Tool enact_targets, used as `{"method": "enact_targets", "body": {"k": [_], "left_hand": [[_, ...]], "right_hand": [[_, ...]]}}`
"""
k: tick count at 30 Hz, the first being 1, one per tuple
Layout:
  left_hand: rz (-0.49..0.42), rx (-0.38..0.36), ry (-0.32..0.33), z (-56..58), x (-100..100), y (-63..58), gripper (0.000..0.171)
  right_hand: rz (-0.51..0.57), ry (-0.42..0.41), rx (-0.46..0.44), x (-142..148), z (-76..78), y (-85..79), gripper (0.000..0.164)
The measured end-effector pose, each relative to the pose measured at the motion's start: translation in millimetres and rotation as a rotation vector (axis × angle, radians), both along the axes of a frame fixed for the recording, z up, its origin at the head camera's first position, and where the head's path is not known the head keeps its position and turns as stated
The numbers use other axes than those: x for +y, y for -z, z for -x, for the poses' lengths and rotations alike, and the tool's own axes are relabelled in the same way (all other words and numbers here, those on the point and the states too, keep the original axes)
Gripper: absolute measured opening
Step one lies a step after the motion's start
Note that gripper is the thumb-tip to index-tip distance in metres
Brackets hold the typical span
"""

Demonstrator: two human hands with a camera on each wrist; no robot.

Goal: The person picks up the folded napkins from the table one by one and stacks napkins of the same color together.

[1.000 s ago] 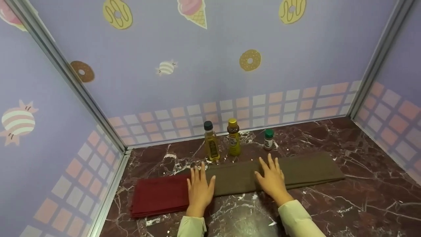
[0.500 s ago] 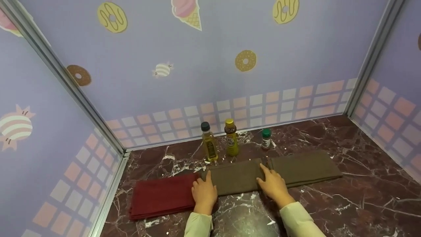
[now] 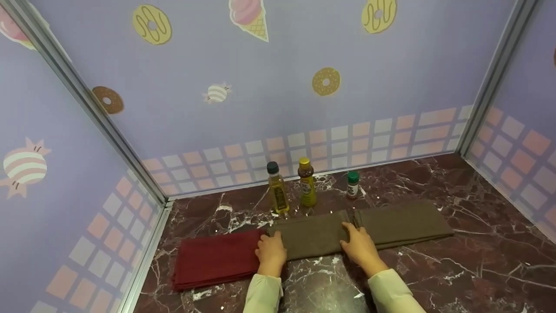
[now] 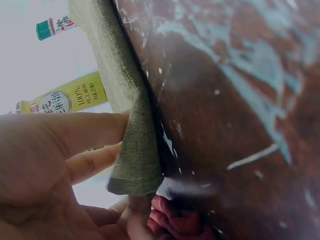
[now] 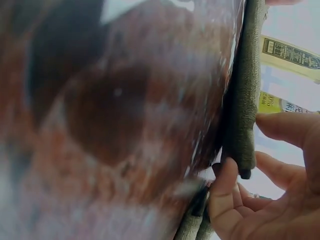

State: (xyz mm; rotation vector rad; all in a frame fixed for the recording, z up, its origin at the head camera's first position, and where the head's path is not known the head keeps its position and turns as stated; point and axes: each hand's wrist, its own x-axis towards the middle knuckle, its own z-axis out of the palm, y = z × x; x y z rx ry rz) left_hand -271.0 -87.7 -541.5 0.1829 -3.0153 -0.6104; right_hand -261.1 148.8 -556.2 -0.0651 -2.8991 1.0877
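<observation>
A folded olive cloth (image 3: 310, 234) lies in the middle of a row of folded cloths. My left hand (image 3: 272, 252) holds its left end; in the left wrist view the thumb lies on top of the olive cloth (image 4: 137, 145) and fingers curl around the edge. At the opposite end my right hand (image 3: 361, 248) grips the cloth, with the thumb above and a fingertip (image 5: 227, 172) at its lower edge. A folded red cloth (image 3: 217, 259) lies left of it, close to my left fingers. To the right lies another folded olive cloth (image 3: 404, 224), across a narrow gap.
Behind the cloths stand an oil bottle with a dark cap (image 3: 279, 189), a yellow-capped bottle (image 3: 307, 184) and a small green-capped jar (image 3: 352, 186). They rest on a dark red marble-patterned tabletop (image 3: 486, 261). Patterned wall panels (image 3: 278, 87) enclose the back and sides.
My hands went from lying spread over the cloths to gripping the ends of the middle olive cloth. A gap has opened between the two olive cloths.
</observation>
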Motion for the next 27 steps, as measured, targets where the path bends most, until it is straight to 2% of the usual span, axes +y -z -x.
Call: {"method": "enact_targets", "body": {"k": [5, 9, 12, 19, 27], "left_hand": [[0.048, 0.04, -0.001, -0.9, 0.5, 1.9, 0.039], [0.064, 0.075, 0.022, -0.7, 0.3, 2.8, 0.037], [0.025, 0.106, 0.04, -0.5, -0.9, 4.5, 0.036], [-0.151, 0.169, 0.048, -1.4, -2.6, 9.7, 0.024], [-0.166, 0.212, 0.073, -4.5, 6.7, 4.9, 0.025]], "right_hand": [[0.03, -0.008, 0.023, -0.2, -0.8, 1.1, 0.046], [0.042, 0.001, 0.079, -0.5, -1.2, 1.6, 0.035], [0.057, 0.013, 0.114, -2.4, -0.4, 0.4, 0.032], [0.096, 0.045, 0.144, -4.4, 1.3, -0.1, 0.035], [0.126, 0.063, 0.225, 8.2, 4.7, -2.8, 0.037]]}}
